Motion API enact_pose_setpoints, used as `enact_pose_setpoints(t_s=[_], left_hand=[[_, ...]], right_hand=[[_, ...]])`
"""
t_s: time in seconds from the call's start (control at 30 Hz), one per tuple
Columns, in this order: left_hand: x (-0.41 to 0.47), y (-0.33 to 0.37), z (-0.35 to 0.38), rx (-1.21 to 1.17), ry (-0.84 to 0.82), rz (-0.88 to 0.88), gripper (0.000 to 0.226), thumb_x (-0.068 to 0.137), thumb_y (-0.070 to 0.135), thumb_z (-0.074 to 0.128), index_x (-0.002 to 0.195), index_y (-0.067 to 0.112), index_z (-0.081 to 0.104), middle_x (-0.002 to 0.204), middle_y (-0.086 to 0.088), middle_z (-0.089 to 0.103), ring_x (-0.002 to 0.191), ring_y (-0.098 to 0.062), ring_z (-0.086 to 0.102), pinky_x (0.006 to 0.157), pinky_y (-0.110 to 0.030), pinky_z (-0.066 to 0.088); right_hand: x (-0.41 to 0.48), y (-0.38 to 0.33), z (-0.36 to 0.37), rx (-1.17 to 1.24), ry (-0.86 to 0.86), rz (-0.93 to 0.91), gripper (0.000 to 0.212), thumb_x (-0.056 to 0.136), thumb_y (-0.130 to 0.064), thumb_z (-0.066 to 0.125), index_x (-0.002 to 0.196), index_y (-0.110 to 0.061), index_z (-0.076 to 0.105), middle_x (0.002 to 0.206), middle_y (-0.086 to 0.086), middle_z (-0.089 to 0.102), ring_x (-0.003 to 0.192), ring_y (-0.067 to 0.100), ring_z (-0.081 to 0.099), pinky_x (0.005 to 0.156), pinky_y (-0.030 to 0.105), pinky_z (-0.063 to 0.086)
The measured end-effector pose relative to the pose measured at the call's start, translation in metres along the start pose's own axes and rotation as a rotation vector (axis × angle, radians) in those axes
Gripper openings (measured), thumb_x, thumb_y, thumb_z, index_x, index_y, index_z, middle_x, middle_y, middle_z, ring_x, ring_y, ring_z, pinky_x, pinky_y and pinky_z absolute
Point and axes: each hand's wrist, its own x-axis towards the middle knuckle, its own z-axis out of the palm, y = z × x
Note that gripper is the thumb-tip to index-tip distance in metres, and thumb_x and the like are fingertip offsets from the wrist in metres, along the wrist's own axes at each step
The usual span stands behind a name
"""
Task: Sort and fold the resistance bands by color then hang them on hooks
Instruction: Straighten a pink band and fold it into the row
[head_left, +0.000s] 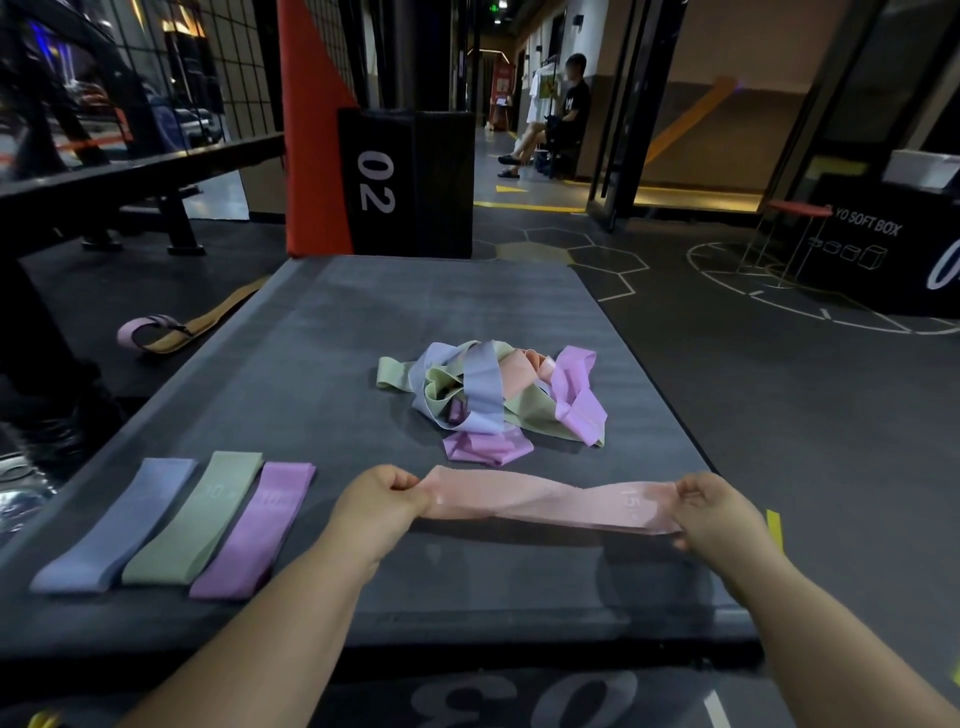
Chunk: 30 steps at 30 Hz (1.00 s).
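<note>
A pink resistance band (550, 501) is stretched flat between my hands just above the dark padded box top (332, 343). My left hand (382, 501) pinches its left end and my right hand (714, 512) grips its right end. A tangled pile of bands (491, 392) in blue, green, pink and purple lies behind it near the middle of the box. At the front left three flattened bands lie side by side: a blue band (122, 525), a green band (200, 517) and a purple band (257, 530).
A black box marked 02 (405, 182) and an orange pad (311, 156) stand past the far edge. A strap with a pink loop (171, 330) lies on the floor to the left. A soft box (883, 244) stands at right; a person sits far back.
</note>
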Motion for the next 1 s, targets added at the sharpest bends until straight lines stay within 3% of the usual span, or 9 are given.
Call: enact_pose_setpoints(t_s=[0.23,0.37,0.5,0.57,0.63,0.77,0.87,0.93,1.0], left_hand=[[0.010,-0.005,-0.004,0.021,0.040,-0.016,0.024,0.089,0.028,0.058,0.070,0.014,0.052,0.072,-0.006,0.061,0.069,-0.023,0.053,0.065,-0.032,0.038],[0.008,-0.005,-0.008,0.138,0.029,0.034,0.031,0.091,0.030,0.057,0.066,0.015,0.047,0.068,-0.005,0.054,0.066,-0.023,0.046,0.060,-0.032,0.031],[0.008,-0.004,-0.013,0.290,0.001,0.053,0.034,0.092,0.028,0.055,0.064,0.016,0.043,0.062,-0.002,0.048,0.062,-0.022,0.044,0.054,-0.032,0.028],[0.009,-0.006,-0.015,0.320,-0.014,0.047,0.031,0.091,0.028,0.057,0.065,0.015,0.045,0.064,-0.003,0.052,0.066,-0.025,0.052,0.058,-0.031,0.033],[0.008,-0.005,-0.015,0.292,-0.025,0.027,0.028,0.090,0.029,0.059,0.069,0.014,0.049,0.069,-0.004,0.060,0.068,-0.024,0.063,0.060,-0.029,0.040],[0.005,-0.002,-0.012,0.114,-0.056,-0.026,0.021,0.090,0.021,0.062,0.078,0.012,0.046,0.062,-0.006,0.059,0.034,-0.006,0.047,0.037,-0.019,0.030],[0.008,-0.003,-0.017,0.081,-0.019,-0.013,0.020,0.084,0.023,0.068,0.086,0.013,0.051,0.064,-0.006,0.058,0.048,-0.015,0.046,0.046,-0.025,0.030],[0.009,-0.004,-0.021,0.163,-0.002,0.009,0.021,0.081,0.029,0.072,0.093,0.019,0.057,0.078,-0.002,0.064,0.064,-0.017,0.056,0.055,-0.027,0.038],[0.009,-0.007,-0.024,0.320,-0.013,0.042,0.018,0.080,0.035,0.072,0.090,0.025,0.060,0.088,0.003,0.068,0.078,-0.015,0.061,0.065,-0.026,0.043]], right_hand=[[0.006,0.005,-0.005,0.065,0.009,0.033,0.008,0.094,-0.019,0.056,0.095,-0.012,0.059,0.083,0.004,0.063,0.058,0.023,0.055,0.066,0.039,0.054],[0.009,0.009,-0.008,0.047,0.017,0.066,0.012,0.093,-0.012,0.051,0.100,-0.011,0.060,0.083,0.008,0.063,0.057,0.023,0.054,0.059,0.033,0.050],[0.010,0.012,-0.009,0.002,-0.009,0.086,0.015,0.090,-0.010,0.056,0.102,-0.016,0.063,0.083,0.008,0.064,0.066,0.026,0.060,0.069,0.036,0.053],[0.010,0.013,-0.007,0.010,-0.033,0.090,0.010,0.088,-0.006,0.059,0.092,-0.014,0.063,0.074,0.007,0.063,0.064,0.026,0.058,0.072,0.038,0.052],[0.011,0.015,-0.007,0.039,-0.069,0.102,0.013,0.086,-0.003,0.060,0.080,-0.013,0.062,0.066,0.007,0.061,0.059,0.025,0.053,0.064,0.035,0.048],[0.012,0.012,-0.008,0.152,-0.145,0.150,0.020,0.088,0.005,0.053,0.083,-0.011,0.064,0.066,0.010,0.057,0.053,0.017,0.047,0.043,0.020,0.038],[0.012,0.009,-0.009,0.192,-0.172,0.163,0.023,0.089,0.007,0.051,0.079,-0.010,0.062,0.066,0.010,0.056,0.054,0.015,0.045,0.040,0.018,0.035],[0.011,0.009,-0.009,0.156,-0.159,0.149,0.025,0.090,0.007,0.050,0.077,-0.011,0.061,0.068,0.009,0.055,0.057,0.018,0.047,0.050,0.024,0.038],[0.013,0.013,-0.006,0.019,-0.108,0.108,0.017,0.089,0.001,0.052,0.090,-0.009,0.065,0.079,0.009,0.061,0.070,0.025,0.056,0.066,0.031,0.046]])
